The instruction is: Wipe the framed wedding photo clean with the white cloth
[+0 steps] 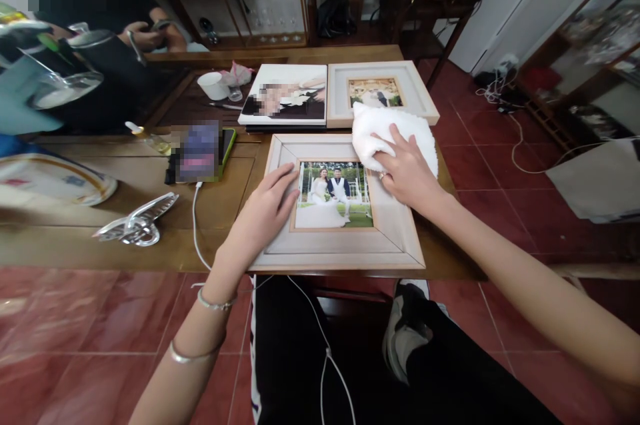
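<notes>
A pale wooden picture frame [345, 250] lies flat at the table's front edge, with a photo [335, 195] of a couple on a swing in its middle. My left hand [270, 212] rests on the frame's left side, fingers stretched out toward the photo's edge. At the upper right corner my right hand [407, 168] grips a folded white cloth [395, 128], its fingers pressed into the fabric. The cloth covers that corner and overlaps the lower right part of a second pale frame [337, 102] behind it.
Beside the second frame lies a photo album [310, 115]. To the left are a phone [203, 152] on a white cable [197, 225], a dropper bottle [153, 140], a clear hair clip [137, 222] and a white cup [213, 86]. A person [100, 5] sits across the table.
</notes>
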A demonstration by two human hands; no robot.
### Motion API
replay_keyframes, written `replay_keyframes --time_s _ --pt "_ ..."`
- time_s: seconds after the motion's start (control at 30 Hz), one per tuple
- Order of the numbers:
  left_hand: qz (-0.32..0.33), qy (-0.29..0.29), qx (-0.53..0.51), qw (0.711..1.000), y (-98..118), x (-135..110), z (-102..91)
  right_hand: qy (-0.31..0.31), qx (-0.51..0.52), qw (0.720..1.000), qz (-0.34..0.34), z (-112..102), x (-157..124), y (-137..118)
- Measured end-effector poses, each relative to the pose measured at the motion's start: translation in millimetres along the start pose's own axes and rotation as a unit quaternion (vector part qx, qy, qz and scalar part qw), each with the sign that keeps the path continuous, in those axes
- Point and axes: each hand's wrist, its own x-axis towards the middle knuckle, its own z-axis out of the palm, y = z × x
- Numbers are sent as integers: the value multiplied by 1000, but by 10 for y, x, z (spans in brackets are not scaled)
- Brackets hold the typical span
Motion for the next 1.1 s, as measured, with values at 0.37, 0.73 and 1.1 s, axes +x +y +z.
replay_keyframes --time_s 0.37,0.73,1.1 --pt "-3 31 -57 998 -107 59 -19 15 -2 1000 14 -11 -72 -78" --pt "29 4 7 1000 -177 67 59 18 -28 999 -2 -49 106 12" --pt "16 6 -34 999 -90 51 46 -81 -31 991 -104 -379 -437 -419"
